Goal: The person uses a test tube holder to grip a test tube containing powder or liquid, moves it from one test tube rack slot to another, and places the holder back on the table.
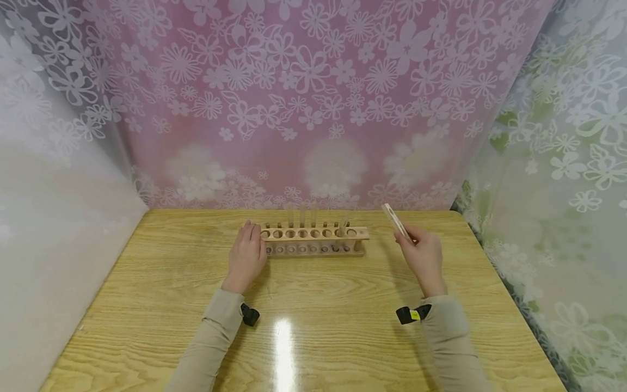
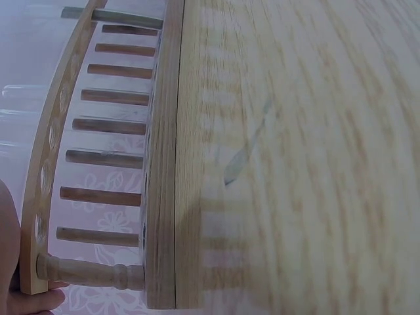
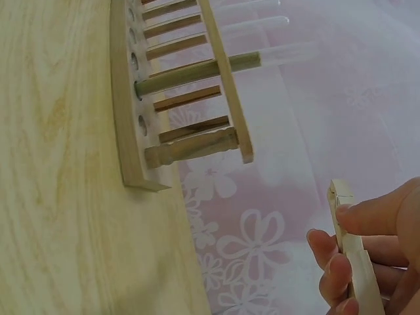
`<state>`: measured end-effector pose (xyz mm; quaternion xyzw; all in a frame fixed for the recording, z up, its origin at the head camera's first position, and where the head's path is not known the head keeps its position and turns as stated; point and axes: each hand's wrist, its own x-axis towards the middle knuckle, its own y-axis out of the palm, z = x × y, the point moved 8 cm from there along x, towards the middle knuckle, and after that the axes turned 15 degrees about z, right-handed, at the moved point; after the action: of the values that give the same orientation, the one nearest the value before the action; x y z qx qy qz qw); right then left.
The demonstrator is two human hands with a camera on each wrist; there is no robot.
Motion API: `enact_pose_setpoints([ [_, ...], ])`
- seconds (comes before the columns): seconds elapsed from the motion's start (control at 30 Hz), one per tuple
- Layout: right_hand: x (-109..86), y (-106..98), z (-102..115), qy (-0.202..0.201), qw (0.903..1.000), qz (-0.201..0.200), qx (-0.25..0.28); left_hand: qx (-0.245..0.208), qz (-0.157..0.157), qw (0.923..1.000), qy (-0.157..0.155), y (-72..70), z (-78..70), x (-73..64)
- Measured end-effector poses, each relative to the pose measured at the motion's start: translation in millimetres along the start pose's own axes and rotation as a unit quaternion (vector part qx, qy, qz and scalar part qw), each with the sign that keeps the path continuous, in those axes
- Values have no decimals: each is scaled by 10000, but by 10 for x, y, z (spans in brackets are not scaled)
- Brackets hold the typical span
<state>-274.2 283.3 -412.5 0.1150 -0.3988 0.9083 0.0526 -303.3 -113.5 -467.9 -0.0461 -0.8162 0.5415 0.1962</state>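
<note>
A wooden test tube rack (image 1: 313, 238) stands near the back of the table. My left hand (image 1: 245, 254) grips its left end, with fingers around the end of the upper board in the left wrist view. One test tube with greenish contents (image 3: 177, 79) is in a hole near the rack's right end, standing through both boards. My right hand (image 1: 422, 252) holds a wooden test tube holder (image 3: 359, 262) between thumb and fingers, raised to the right of the rack and apart from it. Nothing shows clamped in the holder's tip.
Several clear test tubes (image 1: 302, 215) sit closed end up on the pegs along the back of the rack. Short wooden pegs (image 2: 98, 236) show beside them. A pink floral curtain (image 1: 294, 109) hangs behind the wood-grain table (image 1: 318, 305).
</note>
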Motion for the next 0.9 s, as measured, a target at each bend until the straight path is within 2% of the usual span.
enact_pose_setpoints([
  [0.2,-79,50,-120,166,9997,-68,-139,16,-83,9999,59,-6,-9,-1],
  [0.47,-199,177,-369,770,9970,13,-99,22,-57,10000,37,-5,-4,2],
  [0.57,-250,214,-471,917,9957,-83,55,50,-59,10000,44,-6,-8,-1],
  [0.8,-395,285,-686,1014,9921,-628,393,104,-42,9999,22,-7,-13,-8],
  [0.9,-442,343,-760,1100,9907,-662,453,88,-47,9999,33,-9,-15,-6],
])
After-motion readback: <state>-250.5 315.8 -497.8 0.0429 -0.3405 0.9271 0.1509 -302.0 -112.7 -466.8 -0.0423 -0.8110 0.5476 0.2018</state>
